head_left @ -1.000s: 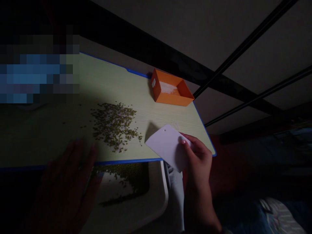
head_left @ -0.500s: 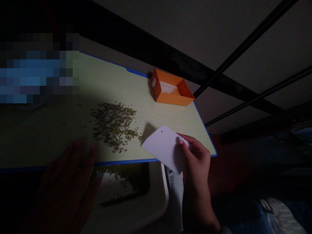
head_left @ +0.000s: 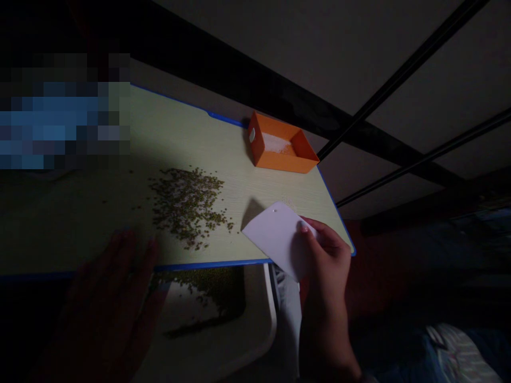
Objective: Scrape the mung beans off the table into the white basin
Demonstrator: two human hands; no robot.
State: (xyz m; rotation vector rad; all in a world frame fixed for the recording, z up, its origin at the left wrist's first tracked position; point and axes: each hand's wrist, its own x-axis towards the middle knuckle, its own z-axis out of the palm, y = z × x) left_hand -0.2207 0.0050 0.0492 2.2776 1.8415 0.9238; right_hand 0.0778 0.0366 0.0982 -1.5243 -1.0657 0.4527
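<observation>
Scraper (head_left: 275,234) and right hand (head_left: 327,255) sit slightly farther right than half a second ago, opening a wider gap beside the scattered green seeds (head_left: 187,199), whose patch has kept its outline. Our left hand (head_left: 115,287) stays at the near left edge, fingers outstretched and a little spread; in the gloom we cannot tell whether they touch the tabletop (head_left: 227,141). Our right hand pinches the scraper, thumb on its upper face, above the near right part of the tabletop. We see a thin, smooth, white plate with rounded corners and one small hole. The seeds are tiny and roundish, strewn on pale, faintly grained board with a blue rim. At the far right stands an orange, straight-walled box (head_left: 285,162) holding fine white grains (head_left: 275,143). Below the near edge, a round-cornered white tub (head_left: 259,335) holds more green seeds.
</observation>
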